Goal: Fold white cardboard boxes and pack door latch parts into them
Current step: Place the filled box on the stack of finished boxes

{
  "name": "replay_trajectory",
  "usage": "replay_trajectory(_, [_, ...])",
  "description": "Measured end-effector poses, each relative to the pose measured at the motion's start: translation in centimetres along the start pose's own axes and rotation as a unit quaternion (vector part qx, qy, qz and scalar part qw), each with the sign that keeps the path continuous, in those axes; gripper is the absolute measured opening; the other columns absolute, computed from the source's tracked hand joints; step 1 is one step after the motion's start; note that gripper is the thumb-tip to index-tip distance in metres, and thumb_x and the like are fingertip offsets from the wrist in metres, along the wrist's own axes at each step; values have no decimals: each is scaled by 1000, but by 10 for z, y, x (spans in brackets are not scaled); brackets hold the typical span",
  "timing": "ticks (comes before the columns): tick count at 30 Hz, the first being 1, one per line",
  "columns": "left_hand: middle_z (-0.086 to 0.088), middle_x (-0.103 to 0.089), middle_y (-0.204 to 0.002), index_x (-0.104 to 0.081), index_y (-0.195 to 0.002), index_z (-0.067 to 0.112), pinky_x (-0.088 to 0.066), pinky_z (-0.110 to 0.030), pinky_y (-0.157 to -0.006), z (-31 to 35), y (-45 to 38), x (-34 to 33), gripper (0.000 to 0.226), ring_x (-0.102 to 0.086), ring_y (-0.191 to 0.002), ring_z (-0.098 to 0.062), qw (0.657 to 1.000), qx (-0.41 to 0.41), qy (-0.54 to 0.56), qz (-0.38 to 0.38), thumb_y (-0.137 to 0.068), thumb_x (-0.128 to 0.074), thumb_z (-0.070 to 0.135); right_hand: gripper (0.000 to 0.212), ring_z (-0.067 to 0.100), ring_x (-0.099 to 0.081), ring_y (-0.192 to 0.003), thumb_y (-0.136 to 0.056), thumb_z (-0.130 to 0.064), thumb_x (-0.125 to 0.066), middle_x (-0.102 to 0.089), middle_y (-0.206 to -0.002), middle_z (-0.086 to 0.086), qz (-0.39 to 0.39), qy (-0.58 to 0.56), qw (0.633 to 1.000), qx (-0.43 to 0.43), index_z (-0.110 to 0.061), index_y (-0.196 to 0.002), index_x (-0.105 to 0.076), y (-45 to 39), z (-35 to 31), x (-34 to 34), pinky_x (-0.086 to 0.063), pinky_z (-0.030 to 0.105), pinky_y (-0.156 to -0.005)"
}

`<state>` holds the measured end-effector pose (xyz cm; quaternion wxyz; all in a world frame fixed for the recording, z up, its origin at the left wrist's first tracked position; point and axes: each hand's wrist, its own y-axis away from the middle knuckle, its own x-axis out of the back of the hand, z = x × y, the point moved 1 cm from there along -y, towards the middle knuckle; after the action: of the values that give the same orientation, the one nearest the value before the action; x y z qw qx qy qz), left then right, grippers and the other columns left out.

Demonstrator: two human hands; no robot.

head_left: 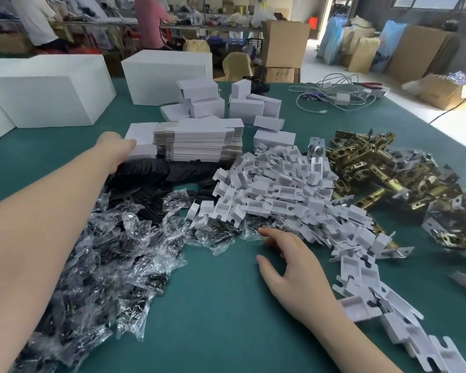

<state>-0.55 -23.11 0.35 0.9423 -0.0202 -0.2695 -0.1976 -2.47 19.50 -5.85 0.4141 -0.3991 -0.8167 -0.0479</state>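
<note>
Landmark: stack of flat, unfolded white cardboard box blanks (202, 142), far centre of the green table mat (221, 305).

- Left hand (116, 146): reaches to the stack's left edge, at a white folded box (140, 141); fingers hidden, grip cannot be told.
- Right hand (288, 262): nearer than the stack, fingers spread and relaxed on the mat, holding nothing.
- Heap of brass-coloured metal door latch bodies (404, 181): right of the stack.
- Pile of white moulded plastic inserts (283, 189): between stack and latches.
- Clear crinkled bags of black small parts (97, 267): near-left of the stack.

Risks, judged: pulling one blank may drag neighbours and topple the stack; the forearm may sweep bags off the mat; heaps overlap, so parts may mix.
</note>
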Motion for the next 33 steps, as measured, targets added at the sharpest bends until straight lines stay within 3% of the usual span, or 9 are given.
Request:
replay_trajectory(5, [-17, -51, -139, -48, -139, 7, -35, -43, -107, 56, 34, -5, 46, -45, -129, -34, 935, -271, -130, 187, -100, -41, 30, 45, -5, -47, -111, -91, -26, -63, -48, -109, -28, -2, -1, 1000, -1, -34, -133, -52, 0, -1, 0, -38, 17, -97])
replay_trajectory(10, [-14, -38, -151, -32, -149, 13, -35, -44, -106, 95, 83, -60, 56, -38, -136, -31, 824, -485, -288, -43, -101, -41, 39, 41, -3, -47, -114, -91, -27, -62, -48, -112, -25, -10, 5, 1000, -2, -33, -131, -54, -1, -2, 1, -34, 12, -97])
replay_trajectory(12, [-12, -26, -160, -10, -156, 16, -28, -47, -113, 93, 93, -79, 71, -36, -140, -32, 777, -466, -407, -114, -101, -36, 52, 39, -3, -48, -113, -91, -26, -62, -49, -111, -25, -14, -1, 1000, -3, -32, -130, -56, -1, -2, 2, -36, 13, -98])
replay_trajectory(14, [-13, -32, -157, 2, -156, 20, -37, -49, -108, 88, 93, -88, 77, -45, -133, -35, 773, -416, -463, -125, -100, -36, 56, 37, -4, -48, -112, -91, -25, -62, -49, -110, -26, -13, -8, 1000, -4, -31, -127, -58, -1, -2, 3, -37, 14, -98])
replay_trajectory(17, [-21, -53, -136, -26, -151, 20, -48, -43, -86, 88, 96, -83, 56, -56, -113, -38, 774, -430, -460, -65, -99, -47, 21, 33, -6, -47, -108, -91, -24, -61, -47, -106, -30, -13, -9, 1000, -3, -32, -123, -60, -2, -2, 3, -32, 6, -93])
replay_trajectory(21, [-20, -59, -97, -58, -104, 12, -36, -33, -68, 92, 95, -64, 27, -55, -87, -35, 780, -426, -456, -47, -87, -43, -3, 31, -3, -47, -110, -91, -24, -60, -48, -106, -26, -19, -5, 1000, -1, -30, -121, -62, -2, -3, 3, -30, 5, -92])
replay_trajectory(25, [-17, -61, -125, -58, -130, 22, -42, -36, -77, 88, 82, -56, 35, -58, -107, -35, 795, -392, -459, -58, -99, -49, 9, 28, 0, -49, -112, -92, -25, -60, -52, -109, -21, -21, -8, 1000, 1, -28, -119, -64, -2, -4, 4, -35, 12, -95])
replay_trajectory(28, [-19, -60, -123, -48, -131, 20, -41, -36, -72, 80, 82, -60, 31, -57, -99, -34, 813, -372, -442, -68, -101, -45, 12, 25, -2, -49, -110, -92, -25, -60, -51, -107, -23, -17, -17, 1000, -4, -29, -116, -65, -3, -2, 3, -33, 7, -92])
replay_trajectory(33, [-19, -61, -124, -53, -135, 25, -42, -37, -72, 81, 84, -55, 36, -59, -106, -38, 774, -400, -490, -12, -102, -45, 12, 23, -2, -49, -107, -91, -24, -61, -50, -103, -23, -12, -24, 1000, -4, -29, -113, -66, -4, -1, 2, -32, 4, -89])
